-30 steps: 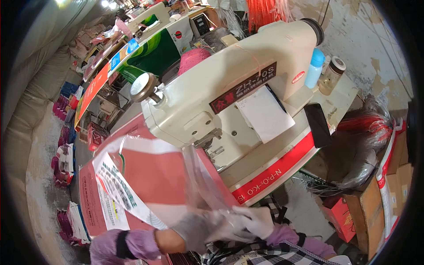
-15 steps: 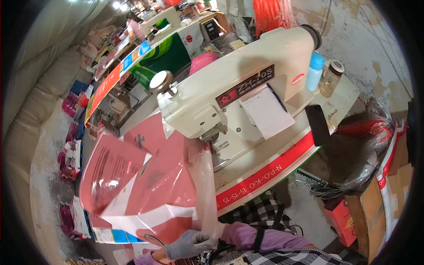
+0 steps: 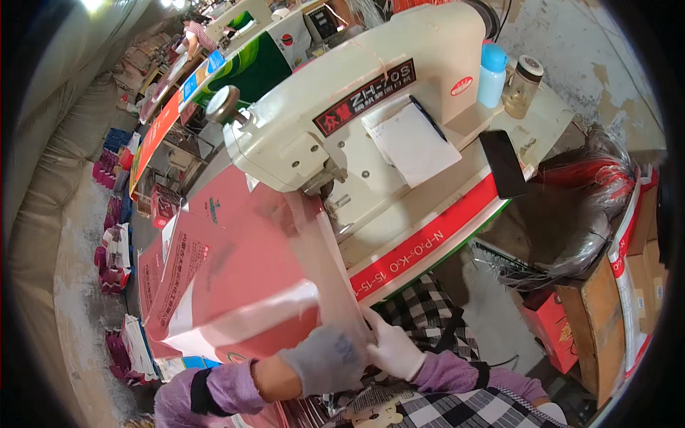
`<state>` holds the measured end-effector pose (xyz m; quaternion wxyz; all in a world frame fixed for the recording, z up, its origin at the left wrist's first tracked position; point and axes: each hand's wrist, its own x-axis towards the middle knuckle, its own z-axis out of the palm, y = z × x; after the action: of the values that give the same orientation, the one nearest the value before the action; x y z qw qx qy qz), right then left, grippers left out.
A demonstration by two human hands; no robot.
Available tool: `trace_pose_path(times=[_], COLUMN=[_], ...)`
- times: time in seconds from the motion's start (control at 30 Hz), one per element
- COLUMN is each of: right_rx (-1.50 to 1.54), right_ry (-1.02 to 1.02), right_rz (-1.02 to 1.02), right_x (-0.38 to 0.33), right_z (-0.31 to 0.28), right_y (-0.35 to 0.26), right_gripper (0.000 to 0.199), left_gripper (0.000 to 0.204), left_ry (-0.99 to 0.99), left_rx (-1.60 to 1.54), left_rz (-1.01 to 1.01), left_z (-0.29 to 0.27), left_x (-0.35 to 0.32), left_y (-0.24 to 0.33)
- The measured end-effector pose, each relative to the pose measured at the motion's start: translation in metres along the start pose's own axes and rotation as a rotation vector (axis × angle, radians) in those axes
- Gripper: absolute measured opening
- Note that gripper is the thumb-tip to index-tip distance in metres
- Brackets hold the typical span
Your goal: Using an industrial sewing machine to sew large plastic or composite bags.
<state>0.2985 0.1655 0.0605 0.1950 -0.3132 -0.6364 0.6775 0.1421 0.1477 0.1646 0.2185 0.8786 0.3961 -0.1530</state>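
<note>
Gripping its near edge, left hand (image 3: 330,359) and right hand (image 3: 394,349) have the red bag (image 3: 260,260) ahead-left

A peeling wall (image 3: 592,85) stands behind the table's (image 3: 555,113) far right corner, grey floor (image 3: 491,329) shows past its near edge, and wrinkled sheeting (image 3: 46,135) hangs well off its left, a lamp (image 3: 93,4) glowing overhead.

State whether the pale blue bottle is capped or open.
Capped: a brighter blue cap covers the top of the pale blue bottle, which stands upright beside the sewing machine.
</note>
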Motion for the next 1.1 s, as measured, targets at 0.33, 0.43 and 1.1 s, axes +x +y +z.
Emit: trace_pose_path(times=[0.33,0.43,1.1], right_rx=[-0.675,-0.749,-0.836], right_ry=[0.13,0.123,0.264], right_rz=[0.114,0.007,0.044], right_x=[0.063,0.059,0.168], right_z=[0.01,-0.001,0.007], right_y=[-0.009,-0.011,0.012], right_gripper=[0.08,0.087,0.081], left_gripper=[0.014,0.014,0.015], left_ry=[-0.24,-0.521,0.012], left_rx=[-0.082,0.111,0.102], left_rz=[0.126,0.095,0.114], left_z=[-0.025,-0.093,0.019], left_x=[0.02,0.019,0.023], left_y=[-0.009,-0.028,-0.009])
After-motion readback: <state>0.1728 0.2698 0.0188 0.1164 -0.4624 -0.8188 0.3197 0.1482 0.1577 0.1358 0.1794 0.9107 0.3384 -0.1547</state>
